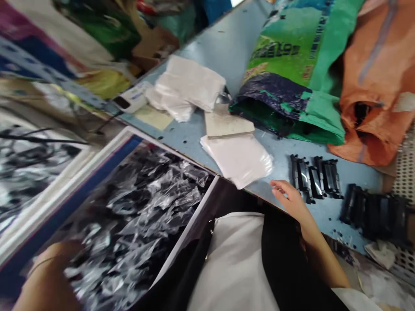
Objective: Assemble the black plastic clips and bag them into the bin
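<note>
The left hand lay nearest, low over a bin of plastic-wrapped black parts; its grip was cut off at the frame edge, so its state could not be told. The right hand hung loosely open, holding nothing, just beside rows of black plastic parts on the blue bench. A careless sweep could have scattered those rows. Their exact shape was blurred.
</note>
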### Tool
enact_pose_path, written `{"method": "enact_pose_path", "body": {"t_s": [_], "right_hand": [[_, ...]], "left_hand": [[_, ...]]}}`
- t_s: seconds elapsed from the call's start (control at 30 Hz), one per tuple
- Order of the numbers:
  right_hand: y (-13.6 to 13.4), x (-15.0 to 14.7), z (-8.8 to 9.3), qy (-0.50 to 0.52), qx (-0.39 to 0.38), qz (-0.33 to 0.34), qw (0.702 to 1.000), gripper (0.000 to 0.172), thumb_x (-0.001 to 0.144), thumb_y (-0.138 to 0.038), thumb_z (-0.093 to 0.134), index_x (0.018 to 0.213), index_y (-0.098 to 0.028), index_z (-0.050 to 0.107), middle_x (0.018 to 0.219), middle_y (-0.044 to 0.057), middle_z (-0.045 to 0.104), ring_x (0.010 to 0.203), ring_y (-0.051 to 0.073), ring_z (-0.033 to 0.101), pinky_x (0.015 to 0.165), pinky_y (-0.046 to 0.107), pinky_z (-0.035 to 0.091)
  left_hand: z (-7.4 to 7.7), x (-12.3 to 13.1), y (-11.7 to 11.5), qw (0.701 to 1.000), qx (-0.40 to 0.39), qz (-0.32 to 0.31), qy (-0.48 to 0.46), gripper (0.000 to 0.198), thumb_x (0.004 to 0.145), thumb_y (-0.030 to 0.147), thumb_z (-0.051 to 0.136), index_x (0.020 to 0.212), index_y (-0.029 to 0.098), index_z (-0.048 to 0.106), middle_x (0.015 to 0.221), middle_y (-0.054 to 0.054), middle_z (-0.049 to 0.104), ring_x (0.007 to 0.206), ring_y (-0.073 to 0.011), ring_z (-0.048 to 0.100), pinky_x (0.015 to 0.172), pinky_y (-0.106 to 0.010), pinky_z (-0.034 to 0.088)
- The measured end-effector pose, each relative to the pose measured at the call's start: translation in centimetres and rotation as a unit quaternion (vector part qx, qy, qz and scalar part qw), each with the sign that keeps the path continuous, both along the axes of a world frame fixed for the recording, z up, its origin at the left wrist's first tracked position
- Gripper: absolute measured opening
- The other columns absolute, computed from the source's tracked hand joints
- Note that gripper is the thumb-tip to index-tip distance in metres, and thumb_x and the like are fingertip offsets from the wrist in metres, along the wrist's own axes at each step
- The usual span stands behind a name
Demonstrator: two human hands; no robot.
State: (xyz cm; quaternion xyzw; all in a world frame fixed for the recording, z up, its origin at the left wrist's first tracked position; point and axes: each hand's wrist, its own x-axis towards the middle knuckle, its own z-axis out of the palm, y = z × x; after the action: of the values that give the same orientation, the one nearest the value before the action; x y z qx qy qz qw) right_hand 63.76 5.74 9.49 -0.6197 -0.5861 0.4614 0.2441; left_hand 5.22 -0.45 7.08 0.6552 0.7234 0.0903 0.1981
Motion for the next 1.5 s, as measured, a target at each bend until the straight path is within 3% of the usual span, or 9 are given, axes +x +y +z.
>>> {"method": "enact_pose_path", "body": {"t_s": [0.17, 0.37, 0.47, 0.63, 0.9, 1.13, 1.23, 1.33, 1.5], "right_hand": [[-0.3, 4.1, -0.5, -0.429, 0.106, -0.106, 0.891, 0.063, 0.093, -0.051, 0.059, 0.141, -0.009, 0.056, 0.129, 0.028, 0.056, 0.119, 0.044, 0.052, 0.097, 0.064, 0.044], [-0.2, 4.8, -2.1, -0.471, 0.106, -0.045, 0.875, 0.06, 0.096, -0.043, 0.053, 0.145, -0.008, 0.051, 0.119, 0.027, 0.061, 0.111, 0.041, 0.055, 0.094, 0.06, 0.045], [-0.1, 5.8, -2.2, -0.374, 0.084, -0.075, 0.921, 0.063, 0.091, -0.052, 0.059, 0.135, -0.007, 0.059, 0.112, 0.025, 0.067, 0.109, 0.04, 0.058, 0.098, 0.06, 0.045], [-0.5, 5.4, -2.0, 0.085, -0.058, -0.2, 0.974, 0.05, 0.076, -0.057, 0.076, 0.112, -0.023, 0.071, 0.103, 0.008, 0.074, 0.088, 0.025, 0.066, 0.081, 0.043, 0.054], [0.5, -4.2, -1.4, 0.549, -0.345, -0.166, 0.743, 0.035, 0.083, -0.047, 0.07, 0.099, -0.016, 0.072, 0.105, 0.013, 0.076, 0.082, 0.02, 0.066, 0.059, 0.028, 0.047], [1.9, -5.8, -2.9, 0.619, -0.395, -0.139, 0.665, 0.048, 0.094, -0.052, 0.057, 0.117, -0.011, 0.068, 0.081, 0.006, 0.071, 0.056, 0.01, 0.047, 0.049, 0.022, 0.043], [2.3, -6.5, -3.1, 0.615, -0.341, -0.128, 0.699, 0.04, 0.093, -0.054, 0.058, 0.099, -0.016, 0.071, 0.073, 0.003, 0.068, 0.052, 0.01, 0.046, 0.044, 0.02, 0.043], [2.1, -7.3, -2.8, 0.48, -0.194, -0.136, 0.845, 0.041, 0.098, -0.05, 0.047, 0.084, -0.02, 0.072, 0.074, 0.002, 0.07, 0.064, 0.013, 0.059, 0.051, 0.022, 0.055], [-0.2, -8.1, -0.7, 0.314, -0.077, -0.041, 0.945, 0.04, 0.085, -0.027, 0.075, 0.124, -0.021, 0.069, 0.122, 0.006, 0.071, 0.119, 0.02, 0.064, 0.101, 0.033, 0.056]], "left_hand": [[-2.8, 7.4, 5.5, 0.974, 0.094, 0.191, 0.081, 0.027, 0.079, 0.052, 0.048, 0.074, 0.029, 0.061, 0.044, 0.003, 0.046, 0.052, -0.0276, 0.061, 0.051, -0.04, 0.052], [-2.4, 29.1, 12.7, 0.964, 0.184, -0.173, -0.083, 0.024, 0.094, 0.035, 0.061, 0.106, 0.017, 0.072, 0.114, -0.014, 0.073, 0.107, -0.0293, 0.067, 0.1, -0.047, 0.055], [-2.4, 34.0, 15.2, 0.955, 0.153, -0.245, -0.064, 0.014, 0.092, 0.016, 0.06, 0.097, 0.012, 0.072, 0.116, -0.021, 0.069, 0.106, -0.0319, 0.066, 0.094, -0.048, 0.056], [-2.6, 31.8, 19.1, 0.963, 0.026, -0.144, -0.227, 0.015, 0.085, 0.023, 0.066, 0.071, 0.017, 0.067, 0.078, -0.005, 0.069, 0.073, -0.0188, 0.064, 0.069, -0.031, 0.054], [-3.1, 30.6, 20.0, 0.931, -0.033, -0.059, -0.358, 0.009, 0.078, 0.017, 0.067, 0.087, 0.016, 0.066, 0.075, -0.002, 0.073, 0.07, -0.0169, 0.068, 0.064, -0.027, 0.056], [-1.2, 29.9, 16.0, 0.941, 0.196, -0.256, -0.1, 0.049, 0.094, 0.004, 0.039, 0.135, 0.015, 0.063, 0.144, -0.018, 0.061, 0.125, -0.0279, 0.065, 0.111, -0.046, 0.053], [0.4, 31.5, 12.2, 0.891, 0.25, -0.354, -0.133, 0.061, 0.096, 0.003, 0.038, 0.155, 0.017, 0.042, 0.148, -0.017, 0.058, 0.129, -0.0261, 0.063, 0.11, -0.041, 0.055], [1.1, 33.2, 9.1, 0.843, 0.272, -0.411, -0.216, 0.07, 0.097, 0.003, 0.037, 0.163, 0.021, 0.022, 0.147, -0.015, 0.059, 0.129, -0.0223, 0.064, 0.106, -0.038, 0.058], [1.8, 33.5, 7.7, 0.841, 0.268, -0.395, -0.254, 0.068, 0.096, 0.011, 0.047, 0.161, 0.018, 0.027, 0.138, -0.018, 0.064, 0.13, -0.0255, 0.064, 0.104, -0.04, 0.06]]}}
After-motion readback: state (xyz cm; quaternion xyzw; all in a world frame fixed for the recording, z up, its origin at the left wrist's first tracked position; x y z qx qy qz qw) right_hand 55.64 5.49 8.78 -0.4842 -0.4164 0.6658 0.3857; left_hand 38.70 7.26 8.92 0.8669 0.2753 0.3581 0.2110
